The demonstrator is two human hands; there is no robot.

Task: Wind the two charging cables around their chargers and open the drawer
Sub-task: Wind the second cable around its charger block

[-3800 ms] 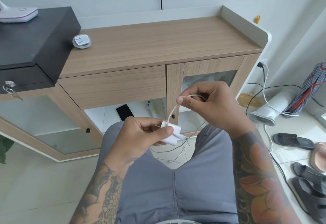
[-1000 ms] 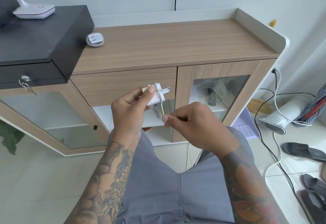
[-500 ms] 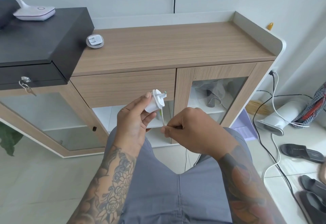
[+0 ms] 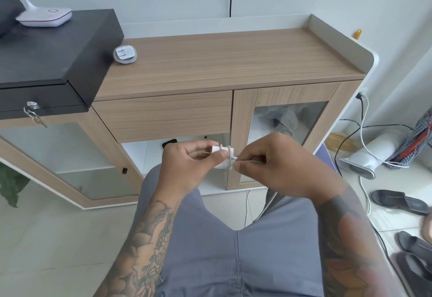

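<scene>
Hands have closed in: left hand (image 4: 187,168) grips the small white plug-in charger (image 4: 223,157) lower now, right hand (image 4: 275,165) pinches the thin white cable (image 4: 234,159) right against it, so winding's nearly done.

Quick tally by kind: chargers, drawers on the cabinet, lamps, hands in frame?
Chargers: 2, the wound charger on the cabinet top and the held charger
Drawers: 1, wooden drawer, closed
Lamps: 1, white lamp
Hands: 2, left hand, right hand
Total: 6
</scene>
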